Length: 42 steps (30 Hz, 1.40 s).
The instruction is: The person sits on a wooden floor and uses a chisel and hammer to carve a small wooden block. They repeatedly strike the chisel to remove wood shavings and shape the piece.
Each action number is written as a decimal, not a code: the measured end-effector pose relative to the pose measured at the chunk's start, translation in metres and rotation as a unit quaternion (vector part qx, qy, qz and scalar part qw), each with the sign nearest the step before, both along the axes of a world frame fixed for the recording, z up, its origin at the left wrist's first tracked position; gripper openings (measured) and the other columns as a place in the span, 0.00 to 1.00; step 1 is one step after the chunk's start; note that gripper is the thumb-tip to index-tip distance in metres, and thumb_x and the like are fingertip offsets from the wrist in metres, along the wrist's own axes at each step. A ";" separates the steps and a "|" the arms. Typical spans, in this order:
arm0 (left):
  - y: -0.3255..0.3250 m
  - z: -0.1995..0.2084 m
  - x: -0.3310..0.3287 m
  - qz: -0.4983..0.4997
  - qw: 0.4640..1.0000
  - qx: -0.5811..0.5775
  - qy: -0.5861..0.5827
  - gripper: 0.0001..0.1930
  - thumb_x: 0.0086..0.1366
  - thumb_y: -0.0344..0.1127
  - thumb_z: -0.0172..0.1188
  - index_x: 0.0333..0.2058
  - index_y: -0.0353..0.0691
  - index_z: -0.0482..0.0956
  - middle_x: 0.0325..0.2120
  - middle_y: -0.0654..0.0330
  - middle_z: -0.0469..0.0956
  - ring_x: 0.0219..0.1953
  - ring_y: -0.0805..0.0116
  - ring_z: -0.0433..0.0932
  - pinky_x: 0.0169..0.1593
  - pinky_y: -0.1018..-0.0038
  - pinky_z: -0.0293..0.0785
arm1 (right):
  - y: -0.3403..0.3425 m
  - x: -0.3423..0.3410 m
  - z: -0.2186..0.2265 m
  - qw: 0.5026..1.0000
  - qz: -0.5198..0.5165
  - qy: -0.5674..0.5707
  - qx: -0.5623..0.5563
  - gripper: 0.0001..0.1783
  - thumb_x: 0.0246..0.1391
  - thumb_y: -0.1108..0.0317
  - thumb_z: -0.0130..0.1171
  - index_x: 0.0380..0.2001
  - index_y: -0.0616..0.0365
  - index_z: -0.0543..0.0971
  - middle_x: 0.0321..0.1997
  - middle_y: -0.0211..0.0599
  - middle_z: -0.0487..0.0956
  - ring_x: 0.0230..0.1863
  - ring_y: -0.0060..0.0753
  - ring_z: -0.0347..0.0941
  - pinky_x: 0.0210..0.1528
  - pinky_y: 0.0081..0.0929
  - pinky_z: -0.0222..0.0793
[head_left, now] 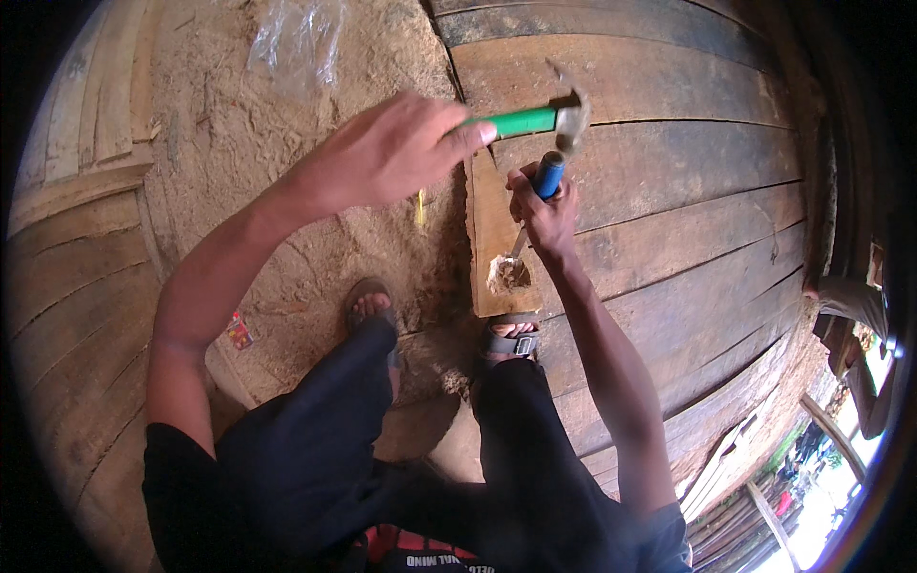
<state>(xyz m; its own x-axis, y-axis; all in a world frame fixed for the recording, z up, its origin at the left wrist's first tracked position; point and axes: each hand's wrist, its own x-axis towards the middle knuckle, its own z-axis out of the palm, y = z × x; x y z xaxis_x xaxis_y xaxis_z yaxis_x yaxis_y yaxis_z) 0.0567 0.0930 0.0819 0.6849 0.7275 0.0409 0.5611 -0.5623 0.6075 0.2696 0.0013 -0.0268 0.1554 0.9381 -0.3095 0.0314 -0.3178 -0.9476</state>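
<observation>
My left hand [396,148] is closed round the green handle of a claw hammer [527,122]. The metal head of the hammer is just above the butt of a blue-handled chisel [549,175]; whether they touch I cannot tell. Closed round the chisel is my right hand [549,215], holding it tilted with the blade pointing down. Its tip reaches into a rough, chipped hollow [509,274] near the close end of a wooden board [489,212]. My sandalled right foot [513,334] is right at that end of the board.
Wooden planks [669,172] spread out to the right. Sawdust-strewn ground [287,143] lies to the left, with a clear plastic bag [301,43] at the far side and a small red packet [239,331]. My left foot [370,304] stands there. More boards [76,267] line the left edge.
</observation>
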 end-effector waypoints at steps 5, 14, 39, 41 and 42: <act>0.004 0.010 0.006 0.057 0.982 -0.180 -0.009 0.25 0.72 0.53 0.45 0.30 0.35 0.75 0.12 0.61 0.64 0.17 0.71 0.65 0.23 0.67 0.63 | 0.001 -0.004 -0.001 1.000 -0.018 0.010 -0.016 0.13 0.55 0.65 0.61 0.20 0.61 0.75 0.13 0.24 0.68 0.15 0.15 0.62 0.18 0.20 0.57; 0.004 -0.005 -0.008 0.061 0.983 -0.172 -0.017 0.26 0.73 0.54 0.43 0.27 0.36 0.74 0.13 0.65 0.64 0.16 0.75 0.64 0.20 0.70 0.60 | 0.006 -0.005 -0.003 0.999 0.005 0.038 -0.026 0.13 0.55 0.67 0.61 0.21 0.62 0.75 0.13 0.26 0.70 0.13 0.17 0.64 0.16 0.21 0.58; 0.000 0.002 -0.005 0.090 0.981 -0.171 -0.004 0.26 0.73 0.52 0.44 0.28 0.33 0.73 0.12 0.57 0.63 0.14 0.65 0.65 0.23 0.64 0.63 | 0.002 -0.002 -0.018 0.999 0.003 0.031 -0.036 0.13 0.55 0.66 0.62 0.21 0.62 0.75 0.13 0.27 0.70 0.14 0.18 0.65 0.16 0.21 0.59; -0.003 0.000 -0.005 0.075 0.980 -0.184 0.011 0.26 0.73 0.52 0.45 0.29 0.32 0.73 0.12 0.56 0.63 0.14 0.64 0.66 0.23 0.63 0.64 | 0.001 -0.004 -0.015 0.999 0.013 0.016 -0.045 0.13 0.55 0.65 0.62 0.21 0.62 0.75 0.13 0.27 0.70 0.14 0.18 0.65 0.16 0.21 0.59; -0.007 -0.006 -0.005 0.037 0.986 -0.159 0.030 0.26 0.72 0.52 0.45 0.29 0.32 0.74 0.12 0.56 0.63 0.14 0.65 0.66 0.22 0.64 0.63 | 0.001 -0.004 -0.015 0.999 0.006 0.021 -0.044 0.13 0.55 0.66 0.62 0.21 0.62 0.75 0.14 0.28 0.70 0.14 0.18 0.65 0.16 0.21 0.59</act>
<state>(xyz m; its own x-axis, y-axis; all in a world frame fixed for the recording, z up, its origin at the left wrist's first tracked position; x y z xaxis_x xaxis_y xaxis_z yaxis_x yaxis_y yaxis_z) 0.0516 0.0862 0.0758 0.6237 0.7449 -0.2369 0.6336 -0.3043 0.7113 0.2654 0.0019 -0.0423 0.1302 0.9085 -0.3971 -0.0031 -0.4002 -0.9164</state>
